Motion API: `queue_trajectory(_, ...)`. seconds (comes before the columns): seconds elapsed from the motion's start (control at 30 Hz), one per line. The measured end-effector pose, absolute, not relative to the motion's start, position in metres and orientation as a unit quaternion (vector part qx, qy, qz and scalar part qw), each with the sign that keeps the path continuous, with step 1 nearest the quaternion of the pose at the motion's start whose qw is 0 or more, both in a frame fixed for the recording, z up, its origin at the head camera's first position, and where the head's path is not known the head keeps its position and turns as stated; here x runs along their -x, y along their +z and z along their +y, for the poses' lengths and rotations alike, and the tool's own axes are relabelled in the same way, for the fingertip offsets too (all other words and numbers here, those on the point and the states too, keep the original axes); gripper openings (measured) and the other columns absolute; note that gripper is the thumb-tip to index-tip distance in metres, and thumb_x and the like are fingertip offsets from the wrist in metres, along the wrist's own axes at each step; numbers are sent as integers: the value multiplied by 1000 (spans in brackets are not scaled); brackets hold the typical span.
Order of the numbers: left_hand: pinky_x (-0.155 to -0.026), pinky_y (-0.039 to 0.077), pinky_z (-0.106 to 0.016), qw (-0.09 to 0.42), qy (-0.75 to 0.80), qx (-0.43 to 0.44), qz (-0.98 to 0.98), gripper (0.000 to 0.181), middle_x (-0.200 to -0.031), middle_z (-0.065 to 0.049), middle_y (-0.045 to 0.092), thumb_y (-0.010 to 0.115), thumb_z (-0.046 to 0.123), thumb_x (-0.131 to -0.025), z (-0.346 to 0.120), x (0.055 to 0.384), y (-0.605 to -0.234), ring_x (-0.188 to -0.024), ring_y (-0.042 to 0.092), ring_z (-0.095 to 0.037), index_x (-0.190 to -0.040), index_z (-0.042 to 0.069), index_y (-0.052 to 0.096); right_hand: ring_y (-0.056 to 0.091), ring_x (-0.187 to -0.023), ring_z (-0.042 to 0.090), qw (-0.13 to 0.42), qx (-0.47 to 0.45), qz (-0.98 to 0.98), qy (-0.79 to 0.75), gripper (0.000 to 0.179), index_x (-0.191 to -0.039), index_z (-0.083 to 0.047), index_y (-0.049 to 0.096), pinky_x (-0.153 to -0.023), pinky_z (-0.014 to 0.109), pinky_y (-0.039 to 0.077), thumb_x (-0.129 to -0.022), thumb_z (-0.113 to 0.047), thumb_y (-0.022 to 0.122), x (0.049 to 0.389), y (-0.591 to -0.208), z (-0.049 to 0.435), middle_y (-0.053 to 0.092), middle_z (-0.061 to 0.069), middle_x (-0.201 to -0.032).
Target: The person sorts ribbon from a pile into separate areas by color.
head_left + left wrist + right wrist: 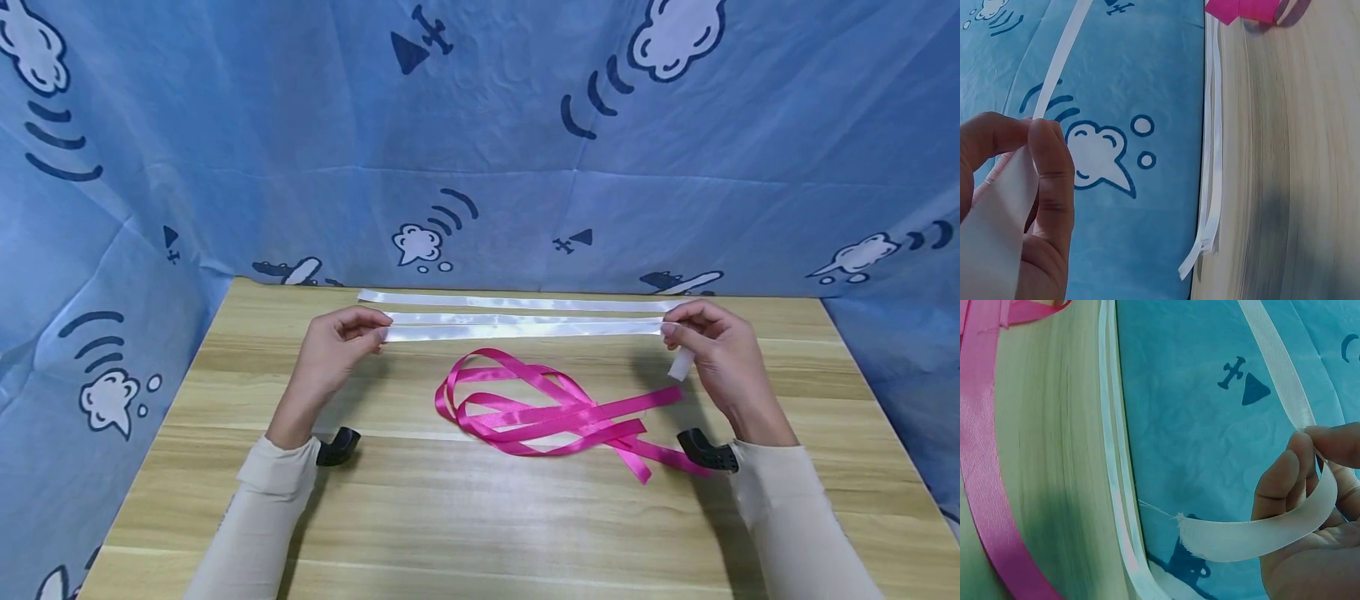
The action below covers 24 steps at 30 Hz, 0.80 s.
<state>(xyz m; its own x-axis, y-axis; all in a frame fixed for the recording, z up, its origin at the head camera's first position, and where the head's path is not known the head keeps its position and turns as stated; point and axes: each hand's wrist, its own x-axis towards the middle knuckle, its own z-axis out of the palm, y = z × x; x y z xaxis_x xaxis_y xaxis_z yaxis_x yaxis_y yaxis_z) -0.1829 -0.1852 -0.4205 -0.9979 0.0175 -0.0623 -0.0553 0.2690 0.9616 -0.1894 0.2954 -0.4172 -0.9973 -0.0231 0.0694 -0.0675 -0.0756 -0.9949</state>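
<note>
A white ribbon (pixel 525 330) is stretched between the two hands above the far part of the table. My left hand (pixel 330 350) pinches it between thumb and fingers at the left; in the left wrist view the ribbon (pixel 1063 56) runs past the fingertips. At the other end my right hand (pixel 723 362) pinches it, and a short tail with a frayed end (pixel 1200 540) curls out in the right wrist view. White ribbon strips (pixel 1110 425) lie on the table along its far edge. A loosely looped pink ribbon (pixel 525 412) lies nearer the front, between the forearms.
The wood-grain table (pixel 487 517) extends under both arms. A blue patterned cloth (pixel 487 125) hangs behind its far edge and along the sides. Black wrist mounts (pixel 339 447) are worn at both sleeve cuffs.
</note>
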Motion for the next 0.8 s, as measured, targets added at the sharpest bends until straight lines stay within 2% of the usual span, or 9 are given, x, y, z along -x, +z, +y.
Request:
queue_trajectory(0.23, -75, 61, -21, 27, 606, 18, 795, 23, -106, -14, 75, 71, 2, -96, -191, 181, -418, -80, 69, -3, -115, -10, 71, 65, -74, 12, 22, -6, -698, 716, 8, -103, 2, 70, -63, 19, 56, -96, 6, 69, 187, -417, 304, 70, -1, -89)
queue_trajectory(0.43, -75, 62, -25, 22, 606, 20, 795, 22, -104, -12, 75, 72, 2, -96, -195, 181, -417, -79, 69, -2, -114, -9, 72, 64, -74, 12, 24, 0, -699, 715, 10, -103, 2, 70, -63, 18, 57, -96, 8, 67, 187, -416, 309, 71, -3, -88)
queue_trajectory(0.67, -70, 59, -21, 10, 611, 21, 792, 25, -90, 9, 74, 72, 3, -96, -199, 182, -415, -73, 68, -4, -115, -12, 70, 65, -73, 11, 28, -5, -689, 724, 12, -102, 1, 71, -61, 18, 56, -96, 10, 66, 186, -414, 316, 72, -2, -88)
queue_trajectory(0.8, -69, 59, -20, 6, 609, 32, 793, 25, -93, 3, 75, 73, 5, -97, -201, 181, -414, -72, 67, -6, -115, -11, 70, 65, -73, 10, 32, 4, -698, 716, 11, -102, 2, 71, -58, 17, 54, -96, 9, 67, 186, -413, 320, 73, -3, -86)
